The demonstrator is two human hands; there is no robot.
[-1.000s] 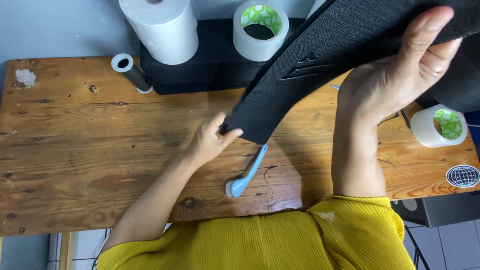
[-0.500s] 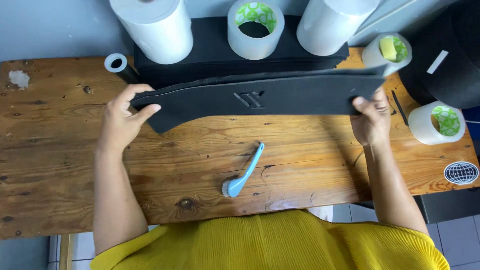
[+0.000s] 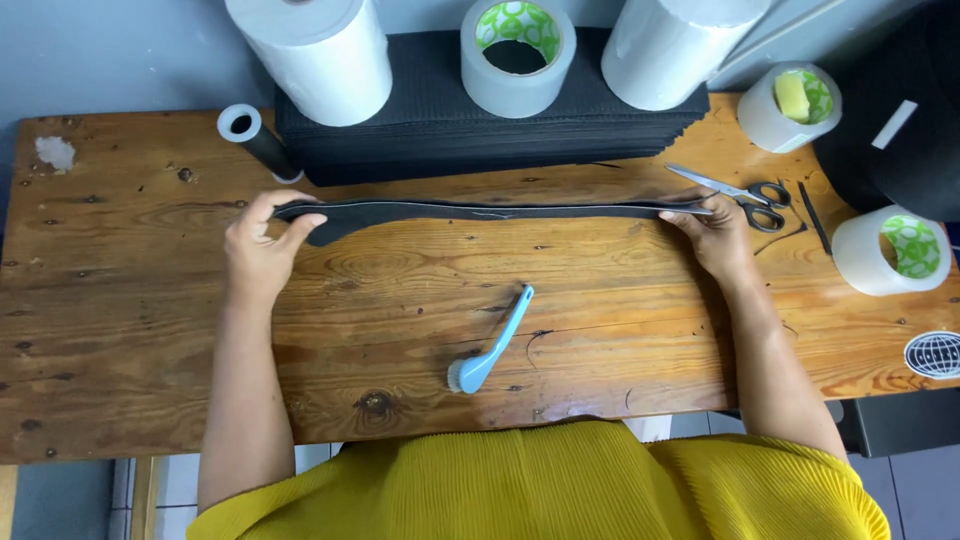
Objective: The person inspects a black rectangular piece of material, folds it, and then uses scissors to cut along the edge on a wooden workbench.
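Foam strip [image 3: 480, 211] now edge-on, face hidden

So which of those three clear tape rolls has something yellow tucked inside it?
The tape roll at the table's far right corner, just behind the scissors. Its core holds a yellow lump; the other two rolls' cores are hollow.

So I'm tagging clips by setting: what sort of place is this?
Probably a small craft workbench: a wooden table, stacked black foam sheets, tape rolls and scissors. Both hands hold a black strip.
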